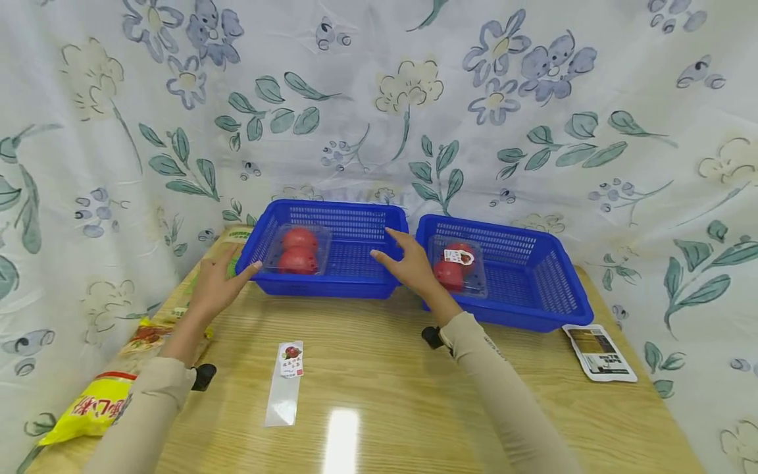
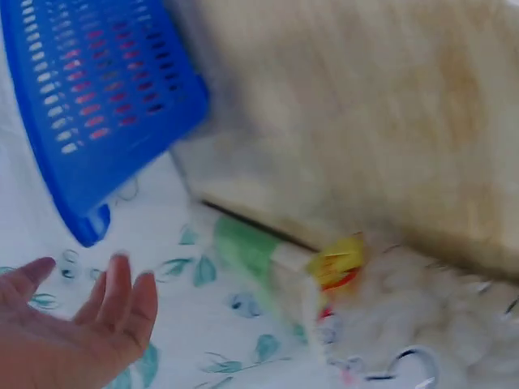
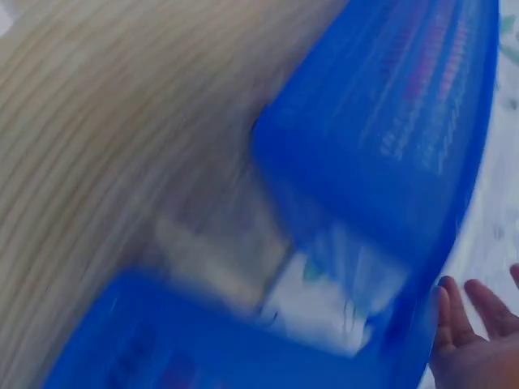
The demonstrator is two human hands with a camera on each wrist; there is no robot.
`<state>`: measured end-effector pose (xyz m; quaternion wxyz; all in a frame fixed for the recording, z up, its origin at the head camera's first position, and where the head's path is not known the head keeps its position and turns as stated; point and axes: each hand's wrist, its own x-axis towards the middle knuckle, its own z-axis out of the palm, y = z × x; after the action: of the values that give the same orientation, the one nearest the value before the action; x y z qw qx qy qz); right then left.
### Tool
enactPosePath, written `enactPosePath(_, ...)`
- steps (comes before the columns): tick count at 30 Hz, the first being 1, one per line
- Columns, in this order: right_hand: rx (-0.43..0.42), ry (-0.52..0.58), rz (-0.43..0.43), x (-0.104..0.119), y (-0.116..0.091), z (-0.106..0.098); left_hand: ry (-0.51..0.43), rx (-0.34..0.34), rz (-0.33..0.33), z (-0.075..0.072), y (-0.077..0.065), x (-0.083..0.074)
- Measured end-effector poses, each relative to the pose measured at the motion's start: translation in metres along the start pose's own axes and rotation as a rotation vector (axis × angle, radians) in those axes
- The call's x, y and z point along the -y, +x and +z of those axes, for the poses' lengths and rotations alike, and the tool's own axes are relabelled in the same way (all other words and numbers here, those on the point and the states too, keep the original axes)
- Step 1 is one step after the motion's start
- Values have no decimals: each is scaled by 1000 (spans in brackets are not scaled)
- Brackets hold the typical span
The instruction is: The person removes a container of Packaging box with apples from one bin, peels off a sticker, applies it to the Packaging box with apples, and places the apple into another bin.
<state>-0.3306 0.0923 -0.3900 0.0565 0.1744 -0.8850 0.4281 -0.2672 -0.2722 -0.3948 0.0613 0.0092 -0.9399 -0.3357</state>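
Two blue plastic baskets stand side by side at the back of the table. The left basket holds a clear plastic box with two round red fruits. My left hand hovers by its left end, fingers spread and holding nothing. My right hand is over its right end, close to the gap between baskets, also with loose, spread fingers. Inside the right basket lies a similar clear box of red fruits with a white label. In the right wrist view, blurred baskets appear beside the fingers.
A clear strip with a fruit label lies on the wooden table in front of the left basket. Yellow-ended food packaging lies along the left edge. A white and dark pouch sits at right. Behind hangs a floral curtain.
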Motion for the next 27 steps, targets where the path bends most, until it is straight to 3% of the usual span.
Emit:
enactPosePath(4, 126, -19, 43, 16, 13, 35, -9, 117, -48, 8, -1, 6)
enactPosePath(12, 267, -70, 44, 50, 36, 80, -19, 185, -117, 19, -1, 7)
enactPosePath(16, 374, -58, 110, 55, 46, 92, -108, 211, -137, 23, 1, 4)
enactPosePath(21, 511, -43, 204, 56, 57, 106, -294, 216, -117, 28, 3, 8)
enactPosePath(27, 534, -76, 219, 56, 68, 119, -397, 239, -115, 24, -1, 7)
